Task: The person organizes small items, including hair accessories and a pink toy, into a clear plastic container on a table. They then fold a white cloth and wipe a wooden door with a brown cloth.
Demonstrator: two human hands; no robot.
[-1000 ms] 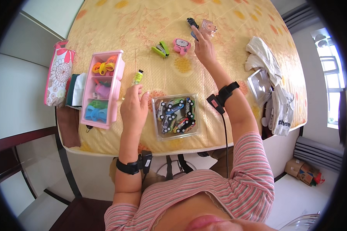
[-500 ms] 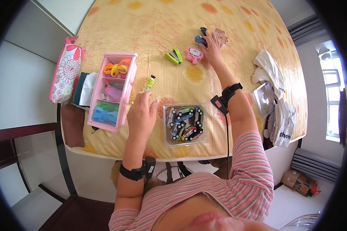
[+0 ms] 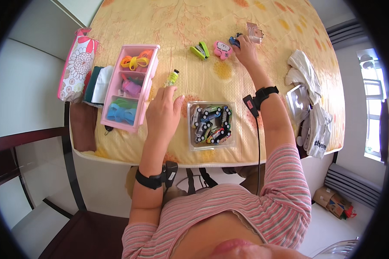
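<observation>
My right hand [image 3: 247, 52] reaches to the far side of the table, its fingers closed around a small dark-blue and black object [image 3: 234, 41]. The fingers partly cover it, and its kind is unclear. Just left of that hand lies a pink cartoon-shaped item [image 3: 223, 50], with a green stapler [image 3: 200, 51] beyond it. A brown-and-clear piece of packaging [image 3: 255, 33] lies past my fingertips. My left hand [image 3: 163, 110] rests palm down with fingers stretched and thumb apart, by a small yellow-green tube with a black cap [image 3: 173, 77]. Whether the fingertips touch the tube is unclear.
A clear box of toy cars [image 3: 212, 146] stands near the front edge. To the left are a pink three-part organizer [image 3: 152, 71] with coloured bands, folded cloths [image 3: 100, 92] and a floral pouch [image 3: 77, 67]. Pale cloth [image 3: 304, 71] and a clear lid [image 3: 297, 101] lie right.
My right hand has drawn the dark-blue and black object slightly nearer to me. The whole view has shifted a little. My left hand stays beside the tube.
</observation>
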